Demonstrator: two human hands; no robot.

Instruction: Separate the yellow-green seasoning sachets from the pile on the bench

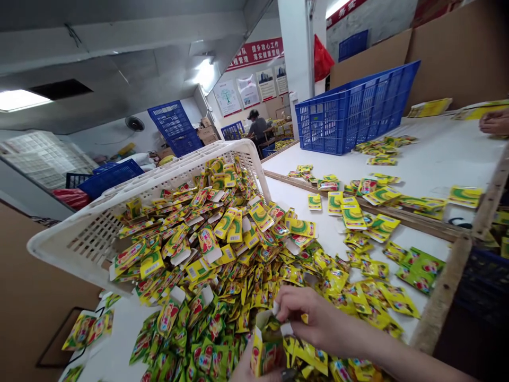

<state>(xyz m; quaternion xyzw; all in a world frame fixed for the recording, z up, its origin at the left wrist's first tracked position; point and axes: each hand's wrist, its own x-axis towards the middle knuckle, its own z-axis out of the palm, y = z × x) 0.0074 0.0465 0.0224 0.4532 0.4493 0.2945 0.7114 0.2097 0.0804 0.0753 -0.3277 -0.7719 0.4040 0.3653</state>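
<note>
A small yellow carton (257,353) stands upright with its top flaps up at the bottom of the view. My left hand (244,369), partly cut off by the lower edge, is closed round it. Above its mouth, my right hand (308,315) has its fingers curled and pinching at the white flaps. Something greenish shows inside the carton; I cannot make out its kind. Green sachets (207,355) lie heaped to the left of the carton. Yellow sachets (336,278) spread out on the right. Behind, flat yellow cartons (210,244) spill out of a tipped white basket (85,233).
The white table (123,339) has a wooden rim (441,297) on the right and a dividing strip. A blue crate (353,114) stands on the farther tabletop. Another person's hand (495,123) rests at the far right. A seated person (257,127) is in the background.
</note>
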